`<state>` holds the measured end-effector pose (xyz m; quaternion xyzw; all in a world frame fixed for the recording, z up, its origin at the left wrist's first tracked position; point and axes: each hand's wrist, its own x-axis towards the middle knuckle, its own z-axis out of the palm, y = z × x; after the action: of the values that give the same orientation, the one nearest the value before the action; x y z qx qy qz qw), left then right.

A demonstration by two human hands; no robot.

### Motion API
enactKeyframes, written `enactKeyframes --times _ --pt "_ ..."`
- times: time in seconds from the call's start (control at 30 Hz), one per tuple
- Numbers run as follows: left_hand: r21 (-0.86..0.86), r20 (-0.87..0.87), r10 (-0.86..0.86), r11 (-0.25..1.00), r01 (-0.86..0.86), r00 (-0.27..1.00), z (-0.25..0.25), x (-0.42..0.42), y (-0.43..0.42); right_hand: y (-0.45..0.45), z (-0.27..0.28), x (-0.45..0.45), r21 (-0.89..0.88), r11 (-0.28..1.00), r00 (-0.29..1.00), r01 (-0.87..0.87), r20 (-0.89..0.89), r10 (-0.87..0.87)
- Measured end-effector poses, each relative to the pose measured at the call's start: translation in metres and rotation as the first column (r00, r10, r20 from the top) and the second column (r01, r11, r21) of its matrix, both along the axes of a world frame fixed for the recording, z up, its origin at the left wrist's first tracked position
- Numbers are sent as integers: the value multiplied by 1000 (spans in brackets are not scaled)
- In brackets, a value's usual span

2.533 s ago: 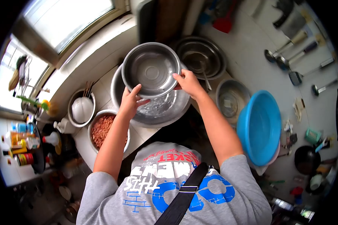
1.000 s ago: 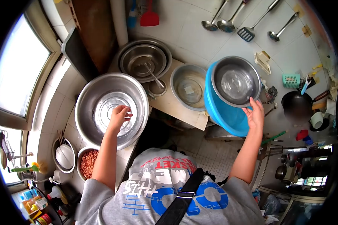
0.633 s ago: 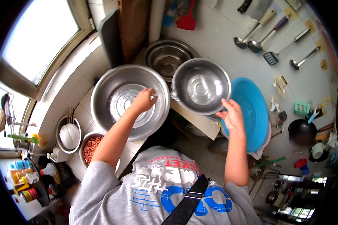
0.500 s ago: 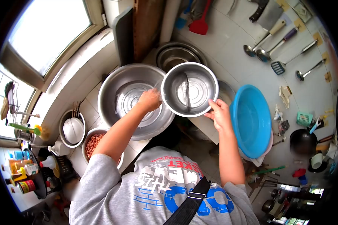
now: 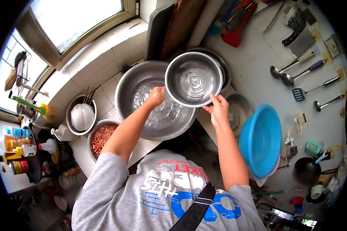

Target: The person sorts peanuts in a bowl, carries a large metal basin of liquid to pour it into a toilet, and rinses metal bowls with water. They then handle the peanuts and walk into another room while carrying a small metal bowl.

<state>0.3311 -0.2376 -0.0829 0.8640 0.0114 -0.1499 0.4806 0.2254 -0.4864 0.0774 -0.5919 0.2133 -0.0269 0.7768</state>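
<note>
Both of my hands are at a round stainless steel bowl (image 5: 194,79), raised over the right side of a large metal basin (image 5: 123,115). My left hand (image 5: 155,97) is closed at the bowl's left rim, its fingertips partly hidden. At the lower right rim, my right hand (image 5: 218,109) pinches the edge with the thumb on top. Rings and glints show inside the bowl; I cannot tell how much water it holds. Rippling water lies in the large basin.
A bowl of reddish peanuts or beans (image 5: 103,138) and a pot with white bowls (image 5: 83,116) stand left. Rightward are a shallow metal pan (image 5: 237,111) and a blue plastic basin (image 5: 264,140). Another metal bowl (image 5: 226,73) sits behind. Utensils, including a cleaver (image 5: 302,43), hang on the tiled wall.
The camera view has shifted. The steel bowl has moved left and away from me, further over the large basin, with both hands along. Water in the large basin ripples more strongly.
</note>
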Motion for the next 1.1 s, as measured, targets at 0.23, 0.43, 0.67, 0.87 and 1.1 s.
enactKeyframes --times 0.23,0.43,0.67,0.87,1.1 --pt "-656 -587 -39 608 -447 809 105 -29 35 32 -61 11 215 976 996 -41 -63 56" --pt "-372 -208 215 885 -280 954 111 -36 44 59 -100 21 396 917 960 -51 -233 154" --pt "209 323 148 952 -223 935 149 -53 68 97 -166 50 527 841 793 -122 -458 402" --pt "260 579 57 933 -250 814 185 -62 73 135 -213 82 524 846 780 -98 -488 393" --pt "453 786 -209 835 -312 582 240 -70 80 155 -196 109 395 764 776 -510 -173 607"
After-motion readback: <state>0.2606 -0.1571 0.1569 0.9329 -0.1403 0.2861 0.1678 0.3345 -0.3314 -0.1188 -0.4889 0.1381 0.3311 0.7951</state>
